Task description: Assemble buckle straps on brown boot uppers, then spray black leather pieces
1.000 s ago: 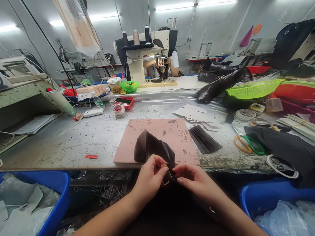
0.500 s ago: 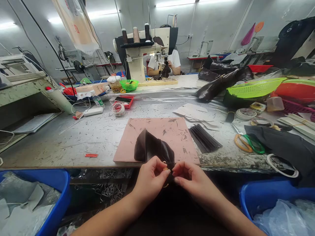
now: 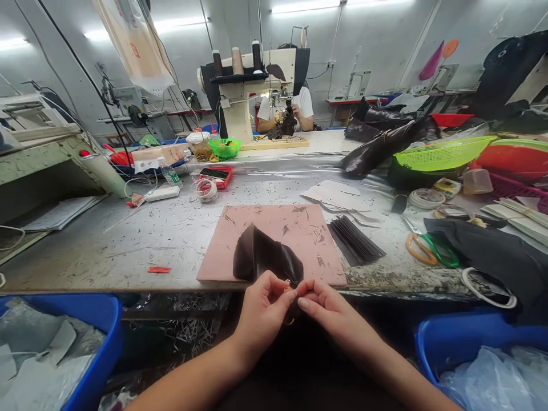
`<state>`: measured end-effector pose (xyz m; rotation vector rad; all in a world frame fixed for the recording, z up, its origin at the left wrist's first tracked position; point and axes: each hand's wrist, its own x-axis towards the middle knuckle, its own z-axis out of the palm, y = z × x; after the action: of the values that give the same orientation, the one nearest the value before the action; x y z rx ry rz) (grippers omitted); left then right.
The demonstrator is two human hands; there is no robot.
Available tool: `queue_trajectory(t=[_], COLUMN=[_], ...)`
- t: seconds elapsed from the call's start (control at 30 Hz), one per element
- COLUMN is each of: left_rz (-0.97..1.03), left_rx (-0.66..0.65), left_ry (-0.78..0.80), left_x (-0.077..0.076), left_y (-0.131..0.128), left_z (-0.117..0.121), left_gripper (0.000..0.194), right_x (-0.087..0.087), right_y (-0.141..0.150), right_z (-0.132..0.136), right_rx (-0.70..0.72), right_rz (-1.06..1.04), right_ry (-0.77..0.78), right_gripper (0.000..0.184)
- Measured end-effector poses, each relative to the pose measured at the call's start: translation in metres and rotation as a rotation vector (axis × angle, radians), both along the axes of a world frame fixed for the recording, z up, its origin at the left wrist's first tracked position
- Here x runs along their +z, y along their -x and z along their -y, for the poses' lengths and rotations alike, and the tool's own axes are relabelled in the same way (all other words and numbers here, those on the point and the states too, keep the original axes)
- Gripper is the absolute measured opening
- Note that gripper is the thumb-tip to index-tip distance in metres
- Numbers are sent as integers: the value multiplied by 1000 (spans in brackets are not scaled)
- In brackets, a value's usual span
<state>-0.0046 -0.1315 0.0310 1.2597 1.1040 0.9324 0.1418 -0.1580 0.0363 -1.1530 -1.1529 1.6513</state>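
A dark brown leather piece (image 3: 265, 257) lies folded on a pink cutting board (image 3: 274, 228) at the table's near edge. My left hand (image 3: 262, 311) and my right hand (image 3: 329, 311) meet just below the board, both pinching the lower edge of the leather. A small gold-coloured ring (image 3: 289, 290) shows between my fingertips, held against the leather. The fingers of both hands are curled tight together.
A bundle of thin black strips (image 3: 355, 242) lies right of the board, scissors (image 3: 430, 251) with orange and green handles further right. Blue bins (image 3: 100, 331) flank my lap. A green basket (image 3: 440, 154), dark boots (image 3: 381, 148) and a person at a sewing machine (image 3: 252, 85) are beyond.
My hands have shifted slightly and closed together on the leather's edge and the ring; my right hand has moved a little left toward the left hand.
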Motion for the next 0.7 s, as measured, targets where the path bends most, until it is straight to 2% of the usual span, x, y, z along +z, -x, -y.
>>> queue_trajectory(t=[0.13,0.27,0.4,0.53,0.63,0.7], left_rz=[37,37,12,1,-14,-74], left_rx=[58,71,66,116,152,155], left_ry=[32,-8,-38,-53,-88,-164], left_x=[3,3,2,2,3,1], left_y=[-2,-3,-4,-2,2,5], left_z=[-1,-1,-1,-4,-5,-6], left_gripper=[27,27,25,24,23,20], right_x=[-3,-2,-2,-4,-5,-5], right_y=[-1,-2,1,2,2,1], right_z=[-3,-4,-3,-1,0,1], right_rx=[-23,9,-44,-120,-85,-59], right_rz=[152,255,221,110,70,99], right_ry=[-58,-139,-98,-74,-64,-92], right_gripper=[29,27,25,28,30,26])
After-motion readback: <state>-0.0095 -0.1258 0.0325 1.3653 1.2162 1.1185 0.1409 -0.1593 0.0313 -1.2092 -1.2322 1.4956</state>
